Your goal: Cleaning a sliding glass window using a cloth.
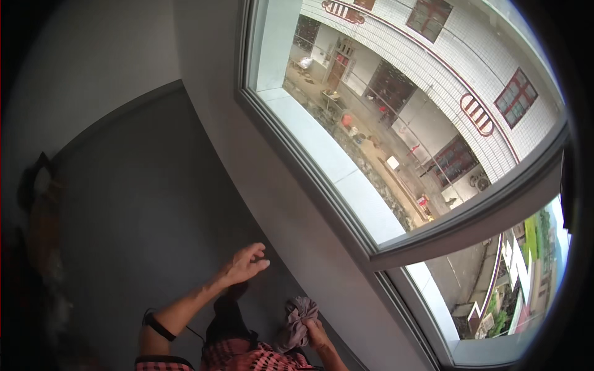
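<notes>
My left hand [246,265] is held out over the dark floor, its fingers loosely curled and the thumb apart, with nothing in it. A crumpled grey-mauve cloth [299,320] is bunched in my right hand [320,333], which grips it close to my body. To the right of both hands rises the light wall below a sliding window [315,195] with a grey metal frame. Neither hand touches the window. The lower end of the cloth hangs in front of my checked shirt.
A grey floor [148,176] meets the walls at a corner ahead. Blurred objects [44,222] stand along the far left. The window's vertical frame bar [468,222] divides two panes. Beyond lie a pale tiled outer ledge [325,143] and a tiled building [417,65].
</notes>
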